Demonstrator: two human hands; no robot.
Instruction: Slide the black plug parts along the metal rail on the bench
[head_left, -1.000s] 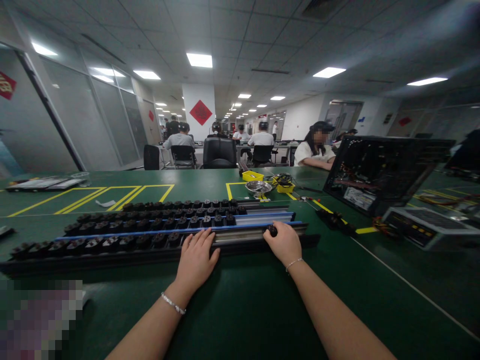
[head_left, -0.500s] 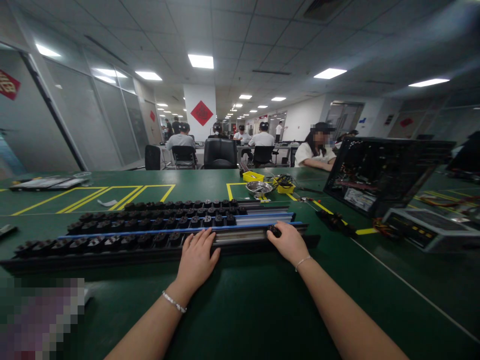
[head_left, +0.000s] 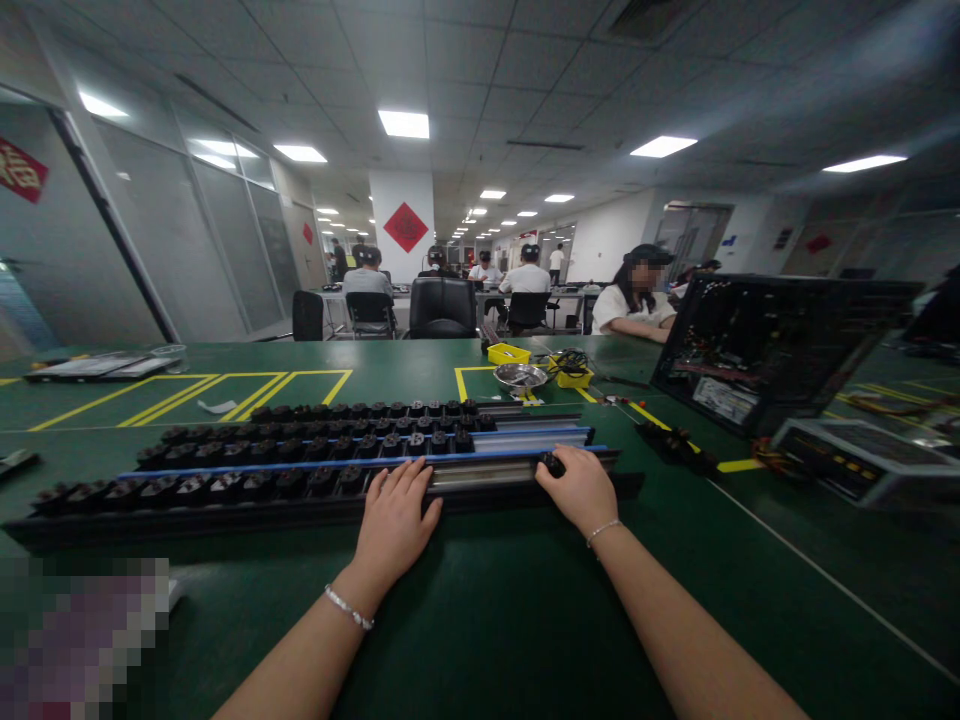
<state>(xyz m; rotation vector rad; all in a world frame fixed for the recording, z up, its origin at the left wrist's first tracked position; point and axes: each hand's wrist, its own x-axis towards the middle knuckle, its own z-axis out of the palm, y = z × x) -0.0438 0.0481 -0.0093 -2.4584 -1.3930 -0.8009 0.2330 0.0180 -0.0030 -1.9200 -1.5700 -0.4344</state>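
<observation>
Pinching a black knob-like piece (head_left: 553, 464) in curled fingers, the right hand (head_left: 585, 488) has it at the bare metallic stretch of the nearest rail (head_left: 487, 473), between two and three o'clock from the left hand (head_left: 396, 512). The left hand lies palm down, fingers extended and slightly spread, resting at that rail beside the row of black pronged modules (head_left: 225, 484) that runs toward nine o'clock; it grips nothing visible. The step in hand seems to be positioning the piece along the rail, and the next move, I judge, calls for keeping it square while the left hand steadies; whether it is seated cannot be told under the fingers. Against the frame a second ago, the right hand and piece sit slightly farther toward three o'clock; the left hand has hardly shifted.
</observation>
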